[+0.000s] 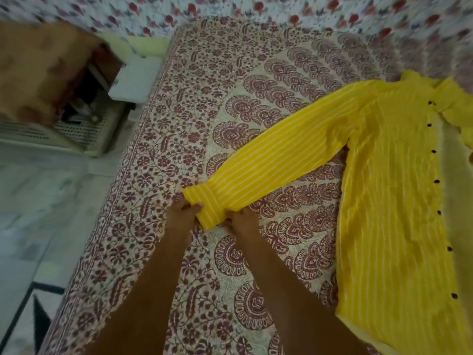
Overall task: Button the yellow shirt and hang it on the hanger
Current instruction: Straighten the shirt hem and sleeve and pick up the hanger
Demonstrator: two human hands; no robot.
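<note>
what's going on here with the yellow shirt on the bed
A person has a yellow shirt spread flat on a patterned bedspread. The left hand and the right hand both grip the cuff of the outstretched sleeve. The shirt front looks open, with its row of dark buttons not yet fastened. No hanger is in view.

Bedspread (204, 98) open L of sleeve (268, 160); crate (84, 131) (off bed) far L.

Yellow shirt (384, 201) cut off at right and bottom edges. Left hand (182, 218) and right hand (244, 222): fingers (198, 206) partly hidden under its cuff (204, 201). Clutter (84, 103) far left of shirt too blurred.
</note>
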